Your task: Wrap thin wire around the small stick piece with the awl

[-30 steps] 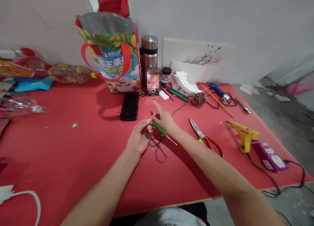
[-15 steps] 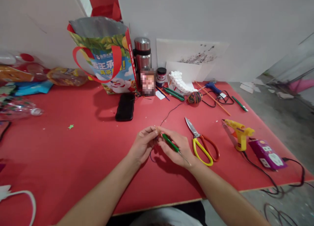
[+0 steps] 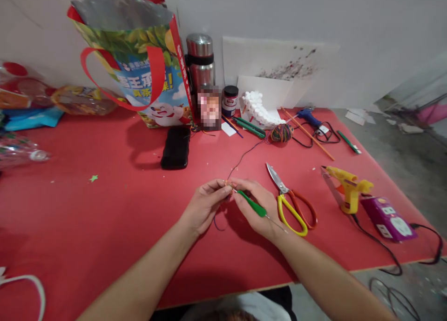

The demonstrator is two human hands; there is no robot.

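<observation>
Both hands meet over the middle of the red table. My right hand [image 3: 257, 207] is closed on a crochet hook [image 3: 253, 203] with a green handle, whose thin metal shaft sticks out toward the wrist. Between the fingertips of my left hand [image 3: 206, 202] is pinched a small piece of multicoloured yarn work, mostly hidden by the fingers. From it a dark strand of yarn [image 3: 240, 159] runs back to a multicoloured yarn ball [image 3: 282, 133]. A loose purple yarn end [image 3: 217, 224] hangs below the left fingers. Scissors [image 3: 289, 200] with yellow and red handles lie right of my right hand.
A black phone [image 3: 175, 147] lies behind the hands, before a printed bag [image 3: 139, 74] and a steel flask [image 3: 200, 56]. On the right are a yellow glue gun [image 3: 350, 188] and a purple power box [image 3: 388, 218] with cables. A green cutter [image 3: 248, 127] lies at the back.
The view has shifted and come slightly closer. My right hand and the crochet hook have drawn a little to the right, showing some metal between handle and yarn work. The left pinch holds.
</observation>
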